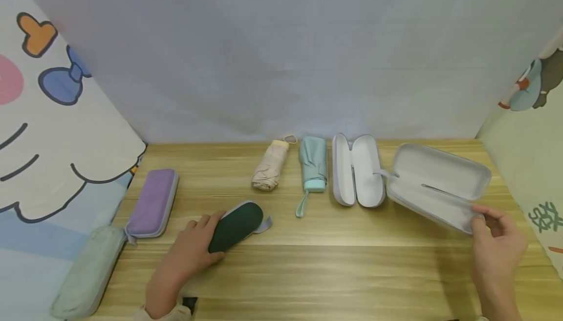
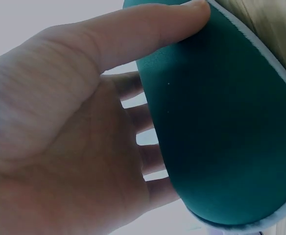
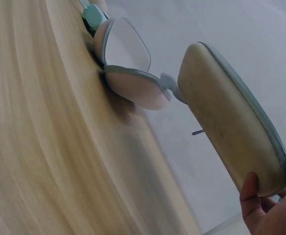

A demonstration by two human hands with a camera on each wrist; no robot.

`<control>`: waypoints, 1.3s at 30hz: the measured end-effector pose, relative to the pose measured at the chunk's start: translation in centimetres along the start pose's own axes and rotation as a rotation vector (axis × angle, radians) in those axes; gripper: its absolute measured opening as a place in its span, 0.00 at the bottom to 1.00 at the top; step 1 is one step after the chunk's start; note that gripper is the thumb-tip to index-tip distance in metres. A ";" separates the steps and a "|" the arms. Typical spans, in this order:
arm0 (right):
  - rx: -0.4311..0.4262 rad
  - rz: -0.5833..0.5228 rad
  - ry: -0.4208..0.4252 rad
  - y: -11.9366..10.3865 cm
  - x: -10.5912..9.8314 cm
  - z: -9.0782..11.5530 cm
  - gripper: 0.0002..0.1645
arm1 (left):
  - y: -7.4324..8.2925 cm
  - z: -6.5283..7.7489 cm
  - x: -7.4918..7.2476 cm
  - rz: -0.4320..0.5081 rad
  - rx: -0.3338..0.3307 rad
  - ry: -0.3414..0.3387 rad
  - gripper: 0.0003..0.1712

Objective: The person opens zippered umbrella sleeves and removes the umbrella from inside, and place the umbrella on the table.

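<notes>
My left hand [image 1: 193, 245] grips a dark green zip case [image 1: 237, 225] with a pale rim and a grey tab. In the left wrist view the thumb lies over the green case [image 2: 221, 122] and the other fingers reach round behind it. My right hand [image 1: 499, 240] pinches the near right corner of an opened zip case [image 1: 433, 179] with a pale inside, lid folded back. The right wrist view shows this case [image 3: 226, 122] held up from the table, its beige outside facing the camera and the thumb on its wall.
Another opened white-lined case [image 1: 368, 179] stands close left of the held one. Next to it lie a teal folded umbrella [image 1: 313, 160] and a beige folded umbrella [image 1: 270, 164]. A purple zip case [image 1: 154, 201] and a pale green case [image 1: 90, 272] lie at the left of the wooden table [image 1: 334, 282].
</notes>
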State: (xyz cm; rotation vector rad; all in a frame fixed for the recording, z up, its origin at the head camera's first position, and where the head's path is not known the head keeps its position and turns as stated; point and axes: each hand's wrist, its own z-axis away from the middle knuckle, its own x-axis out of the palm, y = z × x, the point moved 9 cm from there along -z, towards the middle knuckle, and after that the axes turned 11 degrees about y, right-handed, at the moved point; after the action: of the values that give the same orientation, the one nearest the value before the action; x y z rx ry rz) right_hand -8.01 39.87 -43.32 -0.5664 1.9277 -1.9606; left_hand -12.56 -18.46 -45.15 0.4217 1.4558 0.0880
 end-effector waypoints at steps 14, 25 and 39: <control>0.066 0.058 0.043 0.8 -1.0 -2.3 0.19 | 5.6 0.1 2.5 0.085 0.137 -0.017 0.53; 0.061 0.165 0.075 2.3 -0.8 -3.0 0.21 | 9.5 0.1 4.4 0.070 0.283 -0.024 0.50; 0.119 0.489 -0.120 3.5 1.4 -5.0 0.15 | 12.4 0.6 5.6 -0.004 0.349 -0.049 0.50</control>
State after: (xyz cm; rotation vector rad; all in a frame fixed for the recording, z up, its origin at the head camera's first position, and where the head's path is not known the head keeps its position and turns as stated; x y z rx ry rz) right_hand -11.87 43.37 -46.79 -0.1526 1.6663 -1.6689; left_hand -8.89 -5.36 -46.30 0.6996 1.4256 -0.1812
